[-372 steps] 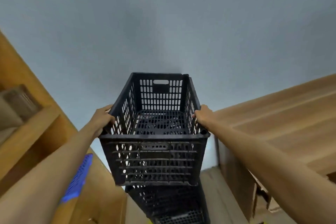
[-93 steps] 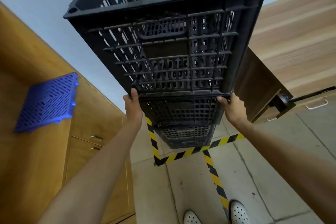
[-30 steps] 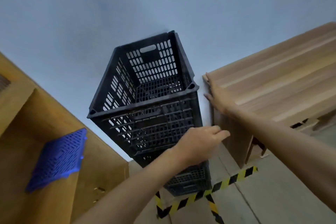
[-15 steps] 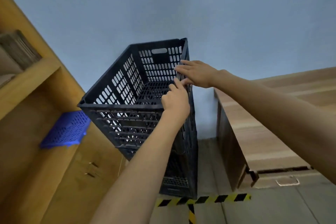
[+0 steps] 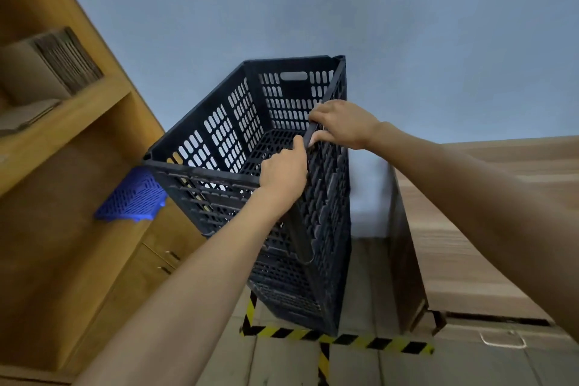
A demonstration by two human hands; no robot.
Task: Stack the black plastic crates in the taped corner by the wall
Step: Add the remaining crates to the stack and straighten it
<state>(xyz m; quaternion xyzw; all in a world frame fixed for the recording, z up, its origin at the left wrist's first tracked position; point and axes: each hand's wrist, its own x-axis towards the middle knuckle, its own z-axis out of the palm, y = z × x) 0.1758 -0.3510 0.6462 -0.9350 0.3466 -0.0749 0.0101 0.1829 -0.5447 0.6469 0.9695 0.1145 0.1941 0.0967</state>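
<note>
A stack of black plastic crates stands against the blue-grey wall inside the yellow-and-black floor tape (image 5: pixel 341 337). The top crate (image 5: pixel 238 141) is open upward and looks empty. The lower crates (image 5: pixel 291 285) are partly hidden behind my arm. My left hand (image 5: pixel 283 174) grips the top crate's right rim near the front corner. My right hand (image 5: pixel 341 124) grips the same rim a little farther back, fingers curled over its edge.
A wooden shelf unit (image 5: pixel 72 122) stands at the left, with stacked cardboard (image 5: pixel 47 66) on its shelf and a blue plastic grid (image 5: pixel 131 197) on its lower top. A wooden desk (image 5: pixel 488 229) with a drawer stands close on the right.
Both hands have closed on the top crate's right rim, where half a second ago they were only touching it. The view has shifted a little to the right.
</note>
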